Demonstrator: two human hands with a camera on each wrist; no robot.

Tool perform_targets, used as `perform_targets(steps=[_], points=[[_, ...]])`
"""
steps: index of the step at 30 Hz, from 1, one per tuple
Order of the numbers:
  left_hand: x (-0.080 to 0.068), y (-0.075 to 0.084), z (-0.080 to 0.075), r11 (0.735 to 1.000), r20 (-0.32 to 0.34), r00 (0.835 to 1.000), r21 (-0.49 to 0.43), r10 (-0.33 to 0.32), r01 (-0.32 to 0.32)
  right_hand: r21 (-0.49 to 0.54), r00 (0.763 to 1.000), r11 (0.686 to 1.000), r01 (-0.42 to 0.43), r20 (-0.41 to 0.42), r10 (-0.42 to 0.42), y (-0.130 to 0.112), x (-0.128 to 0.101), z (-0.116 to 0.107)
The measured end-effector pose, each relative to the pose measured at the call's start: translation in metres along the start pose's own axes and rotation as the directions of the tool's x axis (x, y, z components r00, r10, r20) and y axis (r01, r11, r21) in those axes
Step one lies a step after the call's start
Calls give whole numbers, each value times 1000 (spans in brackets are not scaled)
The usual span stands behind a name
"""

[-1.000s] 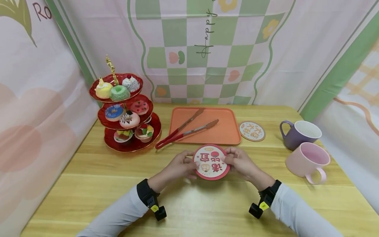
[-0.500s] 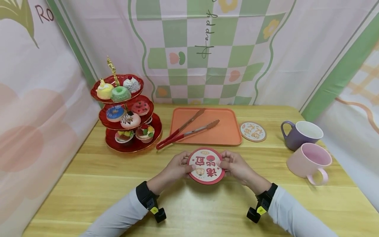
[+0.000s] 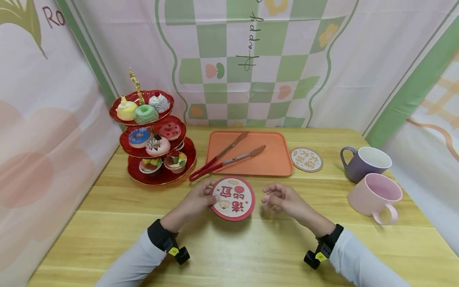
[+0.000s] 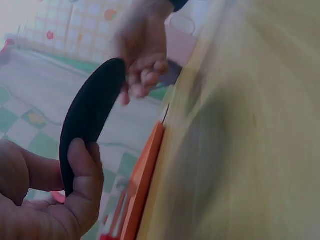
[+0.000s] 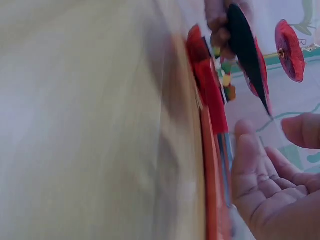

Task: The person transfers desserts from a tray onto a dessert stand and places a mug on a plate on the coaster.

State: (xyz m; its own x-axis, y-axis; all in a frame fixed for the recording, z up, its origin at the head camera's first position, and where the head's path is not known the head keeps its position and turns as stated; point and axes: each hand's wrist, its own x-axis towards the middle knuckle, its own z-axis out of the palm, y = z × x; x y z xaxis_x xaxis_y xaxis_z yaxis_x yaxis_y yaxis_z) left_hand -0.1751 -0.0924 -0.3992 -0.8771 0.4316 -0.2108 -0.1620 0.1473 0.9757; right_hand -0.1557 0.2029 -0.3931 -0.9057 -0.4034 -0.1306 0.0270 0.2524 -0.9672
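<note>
A round coaster [image 3: 233,199] with a red rim and printed characters is pinched at its left edge by my left hand [image 3: 197,201], thumb on top. In the left wrist view the coaster's dark underside [image 4: 95,105] shows, held up off the wooden table. My right hand [image 3: 287,203] is just right of the coaster, apart from it, fingers loosely bent and holding nothing. The right wrist view shows a gap between that hand's thumb and fingers [image 5: 247,155], near the coaster's edge.
Behind the hands lies an orange tray [image 3: 276,159] with red-handled tongs [image 3: 215,165] across it. Right of it is a second coaster [image 3: 306,159]. A purple mug [image 3: 358,167] and pink mug [image 3: 369,195] stand at the right. A three-tier red stand [image 3: 132,171] with toy desserts is at left.
Both hands gripped the coaster earlier. My right hand has let go and stands apart from it, while my left hand has carried the coaster to the left.
</note>
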Motion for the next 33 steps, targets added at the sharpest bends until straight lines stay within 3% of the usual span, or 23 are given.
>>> perform_targets(steps=[4, 7, 12, 20, 22, 26, 33], points=[[-5, -2, -21, 998, -6, 1000, 56, 10, -9, -203, 998, 977, 63, -8, -66, -1, -5, -8], [-10, -4, -35, 995, -7, 1000, 103, 12, -11, -374, 989, 917, 136, -2, -147, 1, -6, -12], [-20, -5, -58, 979, -14, 1000, 204, -12, 14, -661, 972, 732, 166, -17, -235, 6, -8, -17], [-37, -11, -90, 959, -48, 996, 271, -76, 86, -878, 957, 469, 91, -54, -287, 12, -17, -21], [-41, -13, -96, 954, -63, 994, 280, -87, 102, -903, 953, 423, 80, -55, -298, 14, -19, -24], [-50, -15, -108, 949, -88, 990, 290, -106, 127, -916, 949, 393, 81, -50, -313, 16, -23, -29], [-69, -18, -131, 927, -136, 976, 312, -172, 207, -909, 955, 407, 86, -41, -294, 18, -27, -35]])
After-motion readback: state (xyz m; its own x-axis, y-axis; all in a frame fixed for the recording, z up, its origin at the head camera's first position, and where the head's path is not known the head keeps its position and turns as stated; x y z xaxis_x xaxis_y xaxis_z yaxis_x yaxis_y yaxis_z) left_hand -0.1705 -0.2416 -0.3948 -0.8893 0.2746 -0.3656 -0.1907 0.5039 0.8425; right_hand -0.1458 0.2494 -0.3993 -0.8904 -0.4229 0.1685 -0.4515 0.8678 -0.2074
